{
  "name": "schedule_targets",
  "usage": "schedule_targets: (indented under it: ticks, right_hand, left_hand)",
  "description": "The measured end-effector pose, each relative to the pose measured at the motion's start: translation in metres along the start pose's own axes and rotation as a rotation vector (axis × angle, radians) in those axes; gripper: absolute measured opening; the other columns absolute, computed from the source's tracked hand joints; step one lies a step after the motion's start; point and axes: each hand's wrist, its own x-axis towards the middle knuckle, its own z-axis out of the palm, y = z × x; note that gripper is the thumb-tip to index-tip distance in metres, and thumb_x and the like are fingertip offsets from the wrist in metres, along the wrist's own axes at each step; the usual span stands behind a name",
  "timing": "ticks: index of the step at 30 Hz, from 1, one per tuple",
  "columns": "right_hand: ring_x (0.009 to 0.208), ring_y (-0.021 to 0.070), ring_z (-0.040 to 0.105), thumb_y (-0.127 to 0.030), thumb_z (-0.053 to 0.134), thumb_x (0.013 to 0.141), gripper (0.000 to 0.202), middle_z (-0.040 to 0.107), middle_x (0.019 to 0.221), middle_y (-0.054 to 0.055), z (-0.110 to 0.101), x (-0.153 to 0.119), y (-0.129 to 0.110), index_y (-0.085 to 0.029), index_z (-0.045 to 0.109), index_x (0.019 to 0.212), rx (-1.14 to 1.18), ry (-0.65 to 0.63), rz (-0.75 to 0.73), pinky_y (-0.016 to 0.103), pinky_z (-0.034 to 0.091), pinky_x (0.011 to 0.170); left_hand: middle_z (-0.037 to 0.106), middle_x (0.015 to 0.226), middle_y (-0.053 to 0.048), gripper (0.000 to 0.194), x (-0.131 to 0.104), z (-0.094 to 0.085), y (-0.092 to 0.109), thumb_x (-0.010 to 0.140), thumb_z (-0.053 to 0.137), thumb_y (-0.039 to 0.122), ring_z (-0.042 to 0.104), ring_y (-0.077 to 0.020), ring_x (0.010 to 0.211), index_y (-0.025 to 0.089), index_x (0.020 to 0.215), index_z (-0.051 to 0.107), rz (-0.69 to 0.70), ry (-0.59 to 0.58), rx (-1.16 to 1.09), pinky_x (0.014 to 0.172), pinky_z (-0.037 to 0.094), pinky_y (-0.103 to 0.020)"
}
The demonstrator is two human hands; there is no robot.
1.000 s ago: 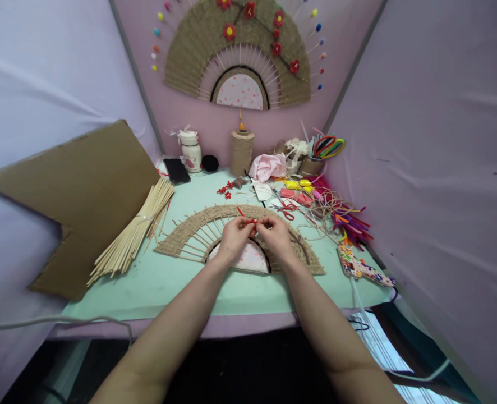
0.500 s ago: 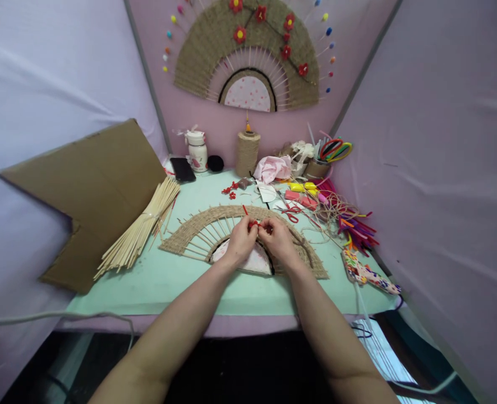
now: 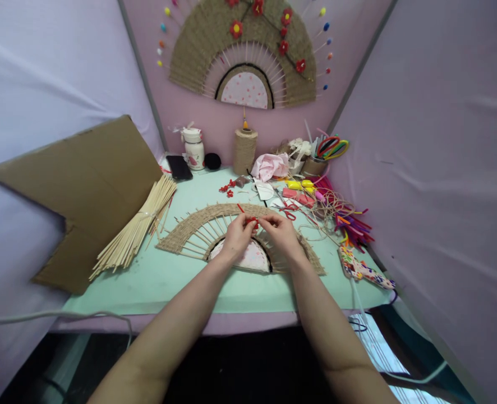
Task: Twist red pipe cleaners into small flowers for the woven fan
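Note:
My left hand (image 3: 237, 235) is closed in a pinch on a red pipe cleaner (image 3: 253, 221), bent into a small bunched shape. One straight end of it sticks up past the left fingers. Close beside it, my right hand (image 3: 280, 231) pinches the same red piece from the other side. Both hands are above a woven twine fan (image 3: 206, 217) with stick ribs and a pale half-round centre (image 3: 252, 257), and they hide part of it. Several small red flowers (image 3: 228, 188) lie behind the fan, and red-handled scissors (image 3: 289, 211) rest to the right.
A bundle of thin sticks (image 3: 137, 227) and bent cardboard (image 3: 92, 179) stand left. At the back are a bottle (image 3: 194, 150), a phone (image 3: 178, 167) and a twine spool (image 3: 244, 152). Pipe cleaners (image 3: 351, 221) and a patterned glue gun (image 3: 364, 270) lie right. A finished fan (image 3: 198, 50) hangs behind.
My right hand has drawn slightly right, fingers less bunched, showing more of the red piece. My left hand keeps its pinch. The whole view has shifted a little.

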Motion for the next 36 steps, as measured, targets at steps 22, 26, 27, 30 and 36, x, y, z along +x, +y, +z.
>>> schedule_targets:
  ticks: [22,26,27,30,36]
  right_hand:
    - [0.062,0.0154,0.054,-0.039,0.061,0.069,0.023,0.064,0.065,0.001,0.01,-0.003,-0.002,-0.017,0.065,0.069,0.139,0.135,0.132,0.028,0.044,0.061]
    - [0.069,0.0177,0.058,-0.037,0.054,0.074,0.024,0.067,0.069,0.003,0.01,-0.004,-0.005,-0.017,0.067,0.068,0.106,0.129,0.085,0.029,0.046,0.066]
    - [0.071,0.0182,0.059,-0.037,0.053,0.075,0.025,0.068,0.071,0.003,0.009,-0.004,-0.005,-0.017,0.067,0.068,0.1,0.14,0.074,0.029,0.046,0.068]
    - [0.073,0.0193,0.06,-0.037,0.053,0.075,0.027,0.069,0.072,0.004,0.008,-0.003,-0.006,-0.016,0.068,0.069,0.077,0.137,0.045,0.03,0.046,0.07]
    - [0.068,0.0178,0.06,-0.034,0.061,0.071,0.02,0.069,0.072,0.004,0.01,-0.003,0.001,-0.016,0.069,0.073,0.004,0.062,0.013,0.029,0.046,0.067]
  left_hand:
    - [0.069,0.076,-0.005,0.016,0.001,0.002,0.011,0.081,0.061,0.019,0.066,-0.0112,0.068,0.012,0.094,0.063,-0.206,-0.012,-0.434,0.073,0.055,-0.027]
    - [0.071,0.077,-0.004,0.023,0.004,0.002,0.005,0.07,0.066,0.009,0.067,-0.0115,0.069,0.012,0.092,0.063,-0.178,-0.005,-0.403,0.078,0.055,-0.03]
    - [0.071,0.077,-0.004,0.024,0.004,0.002,0.004,0.068,0.066,0.007,0.067,-0.0113,0.069,0.012,0.092,0.063,-0.174,-0.002,-0.401,0.078,0.054,-0.03]
    - [0.069,0.074,-0.003,0.027,0.004,0.002,0.003,0.068,0.065,0.006,0.066,-0.011,0.066,0.012,0.094,0.062,-0.164,0.016,-0.371,0.073,0.054,-0.028]
    - [0.068,0.074,-0.002,0.037,0.002,-0.001,0.002,0.068,0.061,0.006,0.066,-0.0128,0.067,0.015,0.104,0.057,-0.064,0.027,-0.185,0.067,0.053,-0.026]
